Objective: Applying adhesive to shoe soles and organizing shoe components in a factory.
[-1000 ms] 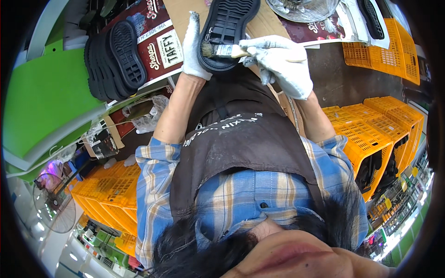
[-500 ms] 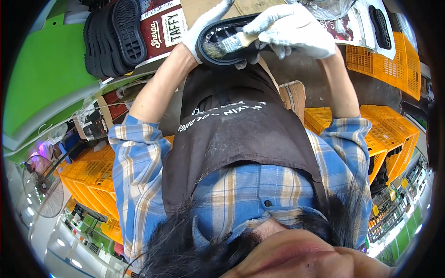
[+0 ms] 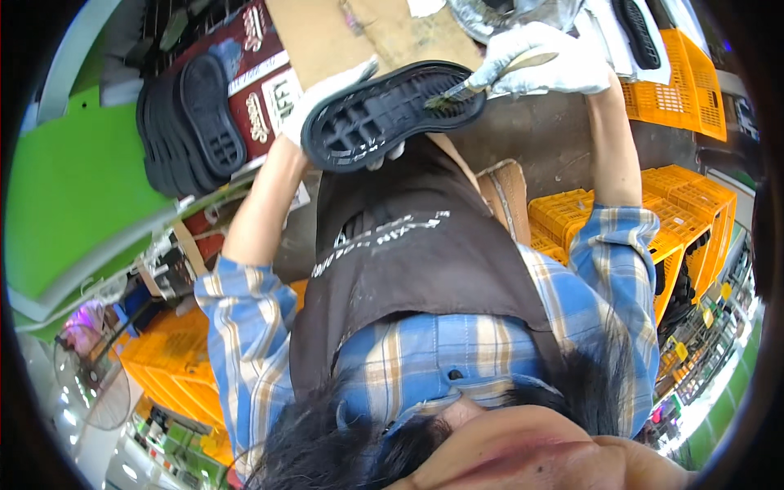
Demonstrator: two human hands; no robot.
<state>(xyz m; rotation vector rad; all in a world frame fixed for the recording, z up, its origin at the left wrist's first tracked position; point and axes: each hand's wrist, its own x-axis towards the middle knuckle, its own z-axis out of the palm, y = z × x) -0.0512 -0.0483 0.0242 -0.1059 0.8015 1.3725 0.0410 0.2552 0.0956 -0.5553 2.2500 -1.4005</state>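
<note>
A black rubber shoe sole (image 3: pixel 384 114) is held up in front of my apron, its gridded hollow side facing up. My left hand (image 3: pixel 314 102), in a white glove, grips it by the left end, with fingertips showing under its near edge. In my gloved right hand (image 3: pixel 547 61) is a brush (image 3: pixel 478 82) with a pale handle. Its bristles touch the inside of the sole near the right end. Wet-looking shine shows along the sole's inner rim at the left end.
A stack of black soles (image 3: pixel 192 122) stands at the left of the bench, beside the green surface (image 3: pixel 82 180). Brown cardboard (image 3: pixel 327 33) covers the bench middle. A plastic-wrapped basin (image 3: pixel 531 16) sits behind my right hand. Another sole (image 3: pixel 637 33) lies far right, near orange crates (image 3: pixel 674 90).
The brush has moved from the sole's left end to its right end. My right hand has shifted right, and the sole has come lower and more fully into view.
</note>
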